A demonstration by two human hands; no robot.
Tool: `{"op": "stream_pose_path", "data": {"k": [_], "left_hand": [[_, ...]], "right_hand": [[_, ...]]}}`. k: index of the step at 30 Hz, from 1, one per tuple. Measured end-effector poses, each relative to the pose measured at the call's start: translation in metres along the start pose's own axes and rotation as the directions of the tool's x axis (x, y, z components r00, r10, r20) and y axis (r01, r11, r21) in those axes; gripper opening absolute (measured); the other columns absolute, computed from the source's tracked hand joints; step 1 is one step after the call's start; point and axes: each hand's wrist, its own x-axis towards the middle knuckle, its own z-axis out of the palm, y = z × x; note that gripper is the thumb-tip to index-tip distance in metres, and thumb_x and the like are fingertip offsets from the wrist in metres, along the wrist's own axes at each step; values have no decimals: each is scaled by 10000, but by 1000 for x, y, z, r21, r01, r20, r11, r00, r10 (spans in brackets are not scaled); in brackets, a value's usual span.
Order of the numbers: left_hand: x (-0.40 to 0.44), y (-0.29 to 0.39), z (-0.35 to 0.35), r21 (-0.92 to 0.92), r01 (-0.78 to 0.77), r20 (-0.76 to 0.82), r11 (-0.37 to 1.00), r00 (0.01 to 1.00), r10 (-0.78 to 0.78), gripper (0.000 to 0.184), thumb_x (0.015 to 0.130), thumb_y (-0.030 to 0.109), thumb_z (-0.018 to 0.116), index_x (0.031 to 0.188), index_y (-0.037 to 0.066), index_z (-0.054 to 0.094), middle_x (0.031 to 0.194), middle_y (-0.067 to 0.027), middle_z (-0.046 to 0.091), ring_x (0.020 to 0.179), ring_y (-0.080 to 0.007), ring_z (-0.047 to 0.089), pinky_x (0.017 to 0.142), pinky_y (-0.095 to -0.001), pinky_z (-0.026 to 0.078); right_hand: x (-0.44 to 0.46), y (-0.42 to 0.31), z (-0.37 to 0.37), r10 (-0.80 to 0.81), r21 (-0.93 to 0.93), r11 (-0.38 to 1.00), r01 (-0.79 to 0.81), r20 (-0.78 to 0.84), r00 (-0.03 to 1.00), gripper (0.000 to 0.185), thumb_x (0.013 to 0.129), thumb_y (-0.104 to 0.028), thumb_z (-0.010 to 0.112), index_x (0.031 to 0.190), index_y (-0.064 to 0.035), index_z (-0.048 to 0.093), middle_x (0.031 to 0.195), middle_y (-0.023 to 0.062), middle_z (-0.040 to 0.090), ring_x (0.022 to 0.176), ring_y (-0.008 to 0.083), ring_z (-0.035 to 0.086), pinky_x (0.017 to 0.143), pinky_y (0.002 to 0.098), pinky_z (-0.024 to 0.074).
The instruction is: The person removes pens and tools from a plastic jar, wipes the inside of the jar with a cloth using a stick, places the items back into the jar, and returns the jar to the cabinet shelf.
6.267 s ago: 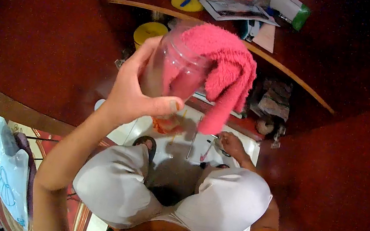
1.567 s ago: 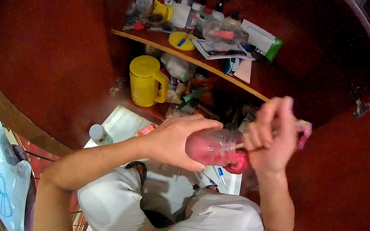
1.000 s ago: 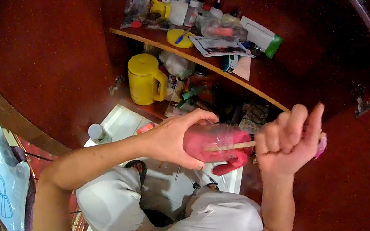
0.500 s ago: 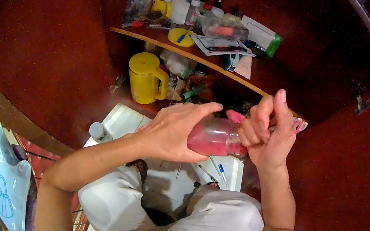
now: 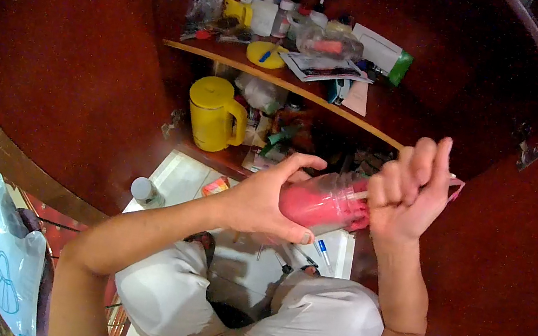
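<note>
My left hand is wrapped round a clear jar that lies on its side, its mouth toward the right. Inside the jar is a pink cloth, part of it at the mouth. My right hand is closed on a thin light stick that reaches into the jar's mouth. The stick's other end, with something pink on it, pokes out to the right of my fist. How deep the stick goes among the cloth is hard to see.
Ahead, a cabinet shelf bears bottles, plastic bags, papers and a yellow lid. Below it stands a yellow jug. A small container and a blue pen are on the white floor. A plastic bag lies at lower left.
Earlier my left hand held the jar upright with the cloth hanging out; now the jar lies sideways with the cloth mostly inside. My right hand has come up from the floor and grips the stick.
</note>
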Motion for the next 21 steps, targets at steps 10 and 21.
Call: {"op": "stream_pose_path", "data": {"k": [10, 21], "left_hand": [[2, 12, -4, 537, -57, -226, 842, 952, 208, 952, 571, 266, 845, 1362, 109, 341, 1141, -160, 595, 1052, -298, 591, 935, -405, 458], [-2, 14, -1, 264, -124, -159, 957, 973, 170, 958, 585, 259, 848, 1370, 69, 334, 1186, -160, 561, 1096, -265, 559, 948, -374, 437]], "right_hand": [[-5, 7, 6, -78, -666, 737, 112, 81, 994, 544, 998, -453, 336, 603, -85, 403, 479, -4, 337, 396, 96, 298, 390, 261, 237], [15, -8, -21, -22, 226, 971, 75, -227, 974, 388, 995, -360, 421, 679, -136, 416, 479, -54, 246, 370, 71, 132, 343, 251, 122]]}}
